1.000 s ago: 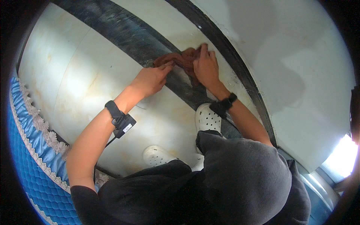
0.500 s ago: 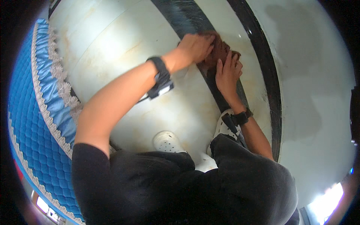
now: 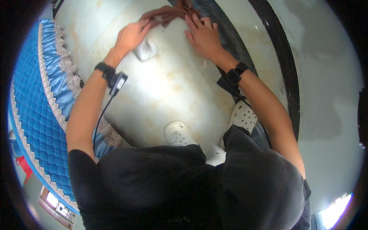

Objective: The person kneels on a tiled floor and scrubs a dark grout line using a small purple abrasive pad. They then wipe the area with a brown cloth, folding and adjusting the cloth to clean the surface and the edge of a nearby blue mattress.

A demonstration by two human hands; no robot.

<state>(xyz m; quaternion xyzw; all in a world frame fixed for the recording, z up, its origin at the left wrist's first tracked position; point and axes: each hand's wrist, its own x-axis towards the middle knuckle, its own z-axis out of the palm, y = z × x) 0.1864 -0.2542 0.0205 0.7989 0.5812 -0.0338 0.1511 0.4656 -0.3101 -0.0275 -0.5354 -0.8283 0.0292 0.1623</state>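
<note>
A crumpled brown cloth (image 3: 167, 13) lies stretched sideways on the pale, stained floor (image 3: 153, 84) ahead of me. My left hand (image 3: 132, 36) has its fingers closed on the cloth's left end. At the cloth's right end, my right hand (image 3: 205, 36) reaches with fingers apart, the fingertips touching its near edge and the thumb spread off to the side. Just by my left hand is a blurred whitish patch (image 3: 147, 50); whether it is an object or a reflection I cannot make out. Black straps with small devices sit on both wrists.
To the left stands a bed with a blue quilted cover (image 3: 38, 126) and a lace-trimmed frill. A dark floor stripe (image 3: 234, 42) runs under my right arm. A black skirting band (image 3: 285, 76) edges the pale wall on the right. My white clogs (image 3: 178, 133) stand on the floor.
Both hands have moved farther forward and to the left, and are now wider apart. The cloth, bunched on the dark stripe before, is now drawn out leftward over the pale floor.
</note>
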